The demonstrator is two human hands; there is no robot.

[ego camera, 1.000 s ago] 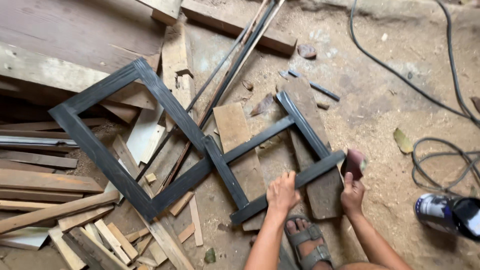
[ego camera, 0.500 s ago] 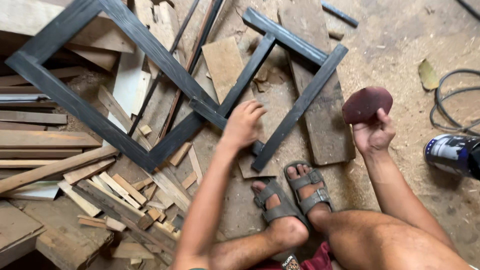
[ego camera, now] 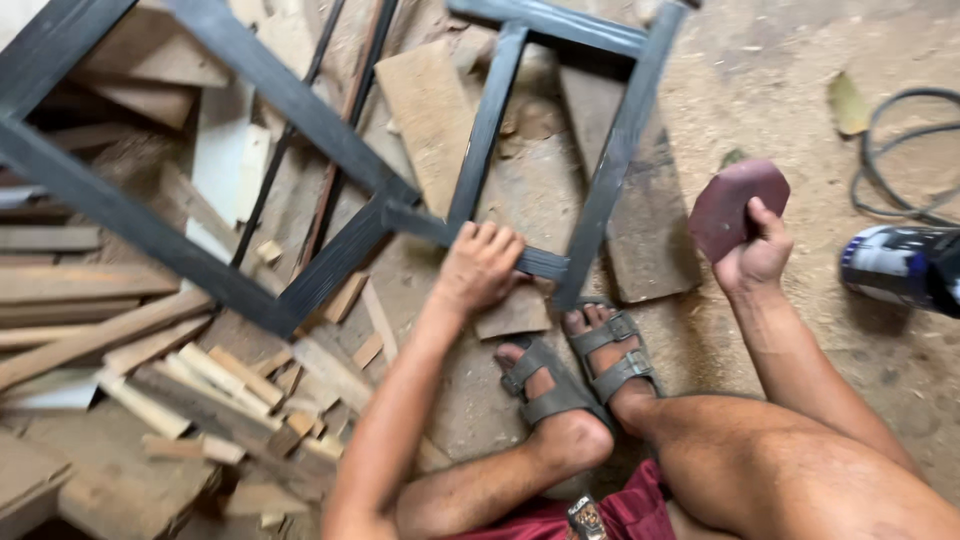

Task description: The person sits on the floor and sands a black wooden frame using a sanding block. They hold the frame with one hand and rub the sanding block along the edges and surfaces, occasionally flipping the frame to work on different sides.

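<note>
Left hand (ego camera: 478, 268) on the near bar of the black wooden frame (ego camera: 330, 140), fingers curled over it — frame lying tilted across scrap boards (ego camera: 150, 350) on the sawdust floor (ego camera: 780, 80). Right hand (ego camera: 755, 255) raised just right of the frame, fingers pinching a dark red sandpaper sheet (ego camera: 733, 200). Sandalled feet (ego camera: 575, 370) just below the bar — a dark can (ego camera: 895, 265) lying farther right.
</note>
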